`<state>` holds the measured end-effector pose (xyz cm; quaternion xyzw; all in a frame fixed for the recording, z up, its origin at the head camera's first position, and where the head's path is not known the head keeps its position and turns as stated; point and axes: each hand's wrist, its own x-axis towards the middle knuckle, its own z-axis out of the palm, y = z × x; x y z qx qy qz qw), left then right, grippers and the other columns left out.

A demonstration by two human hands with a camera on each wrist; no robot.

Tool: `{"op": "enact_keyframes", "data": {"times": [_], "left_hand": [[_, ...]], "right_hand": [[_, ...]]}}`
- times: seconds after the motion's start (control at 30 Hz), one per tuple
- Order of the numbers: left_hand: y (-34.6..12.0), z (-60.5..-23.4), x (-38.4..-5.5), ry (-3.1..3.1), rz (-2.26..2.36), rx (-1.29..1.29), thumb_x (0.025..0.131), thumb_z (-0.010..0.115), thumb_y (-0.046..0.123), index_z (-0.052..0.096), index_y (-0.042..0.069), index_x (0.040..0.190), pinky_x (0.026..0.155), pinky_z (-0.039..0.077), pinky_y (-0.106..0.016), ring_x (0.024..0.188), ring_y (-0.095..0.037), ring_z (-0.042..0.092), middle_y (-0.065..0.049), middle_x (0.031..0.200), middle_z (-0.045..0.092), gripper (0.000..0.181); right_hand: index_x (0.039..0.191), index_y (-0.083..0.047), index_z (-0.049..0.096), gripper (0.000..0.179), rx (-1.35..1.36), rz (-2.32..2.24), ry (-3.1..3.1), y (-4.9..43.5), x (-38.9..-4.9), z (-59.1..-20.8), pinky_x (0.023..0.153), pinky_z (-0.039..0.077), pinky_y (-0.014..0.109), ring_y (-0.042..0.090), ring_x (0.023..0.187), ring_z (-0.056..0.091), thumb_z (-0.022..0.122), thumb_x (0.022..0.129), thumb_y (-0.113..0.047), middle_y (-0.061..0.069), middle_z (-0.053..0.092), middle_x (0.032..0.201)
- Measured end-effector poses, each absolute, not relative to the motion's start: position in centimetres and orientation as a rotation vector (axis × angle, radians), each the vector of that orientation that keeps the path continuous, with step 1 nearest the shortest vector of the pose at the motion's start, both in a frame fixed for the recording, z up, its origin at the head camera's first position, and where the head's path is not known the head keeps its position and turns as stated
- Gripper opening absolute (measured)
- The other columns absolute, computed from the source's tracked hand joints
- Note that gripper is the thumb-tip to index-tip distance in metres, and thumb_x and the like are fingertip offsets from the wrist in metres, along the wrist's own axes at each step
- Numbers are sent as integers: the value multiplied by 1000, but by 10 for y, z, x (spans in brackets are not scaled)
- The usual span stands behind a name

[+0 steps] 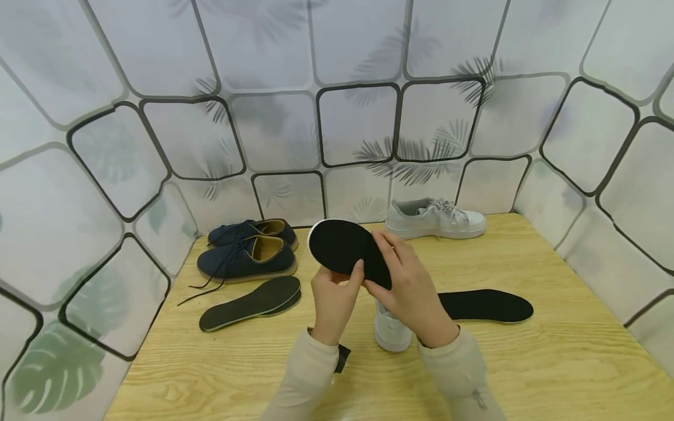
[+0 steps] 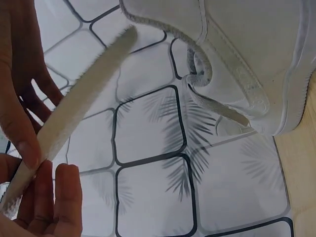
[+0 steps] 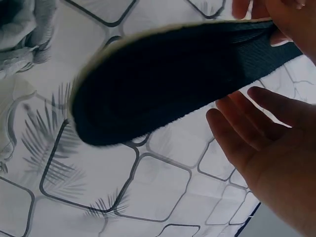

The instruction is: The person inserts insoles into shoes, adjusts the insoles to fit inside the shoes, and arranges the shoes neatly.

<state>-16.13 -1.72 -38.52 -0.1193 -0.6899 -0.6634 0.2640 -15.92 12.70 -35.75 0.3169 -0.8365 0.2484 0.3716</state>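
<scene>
Both hands hold a black insole (image 1: 337,242) up above the table. My left hand (image 1: 335,298) pinches its lower edge, with the thumb on the dark face. My right hand (image 1: 413,286) grips the narrower end, fingers at the upper edge and thumb at the lower. Seen edge-on in the left wrist view, the insole (image 2: 84,98) shows a pale side. Its dark face fills much of the right wrist view, rounded end to the left. Below the right hand stands a white shoe (image 1: 392,332), mostly hidden by that hand.
Another black insole (image 1: 489,305) lies right of the white shoe. At left are two navy lace-up shoes (image 1: 244,260) and two stacked dark insoles (image 1: 247,304). A white sneaker (image 1: 437,221) stands at the back. A small black object (image 1: 343,358) shows beside the left sleeve.
</scene>
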Motion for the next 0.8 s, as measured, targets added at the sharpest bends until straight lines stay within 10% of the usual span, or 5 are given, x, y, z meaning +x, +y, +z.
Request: {"op": "enact_keyframes", "data": {"times": [0.43, 0.8], "left_hand": [[-13, -383, -160, -1992, -1772, -593, 87, 71, 10, 65, 5, 106, 73, 53, -33, 88, -21, 63, -8, 97, 67, 20], [-12, -404, -174, -2356, -1153, -823, 91, 65, 8, 66, 5, 100, 76, 51, -30, 92, -21, 58, -5, 98, 62, 10]], "right_hand": [[125, 6, 52, 69, 813, 965, -2220, 157, -171, -356, 83, 51, 45, 29, 100, 57, 87, 66, -3, 17, 56, 112], [116, 6, 55, 49, 421, 1386, -2076, 194, -168, -345, 77, 50, 16, 11, 90, 59, 79, 74, 4, 9, 61, 104]]}}
